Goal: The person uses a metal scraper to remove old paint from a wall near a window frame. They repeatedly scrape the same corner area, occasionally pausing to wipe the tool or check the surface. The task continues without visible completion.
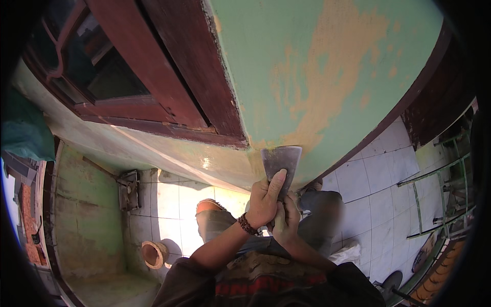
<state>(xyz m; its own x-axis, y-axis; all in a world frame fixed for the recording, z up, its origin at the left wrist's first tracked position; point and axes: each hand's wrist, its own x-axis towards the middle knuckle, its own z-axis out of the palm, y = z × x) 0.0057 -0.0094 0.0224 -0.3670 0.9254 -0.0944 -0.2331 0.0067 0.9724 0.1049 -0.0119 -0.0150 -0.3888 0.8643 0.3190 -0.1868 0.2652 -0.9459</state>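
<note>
My left hand (264, 201), with a beaded bracelet on its wrist, grips a wide metal scraper (282, 163), its thumb lying along the blade. Close beside it, my right hand (287, 219) is wrapped round the lower part of the tool; the handle is mostly hidden by the fingers. The blade's broad edge lies at the green wall (264, 76), just below the lower corner of the dark red wooden window frame (226, 115). Above the blade, tan patches (333, 73) run up the green paint. Dust or paint bits show near the blade's edge.
White floor tiles (368, 215) lie below. A clay pot (153, 254) stands at the lower left, near a low green wall (88, 230). Green metal racks (441, 192) are at the right. A crumpled white bag or cloth (347, 253) lies near my right leg.
</note>
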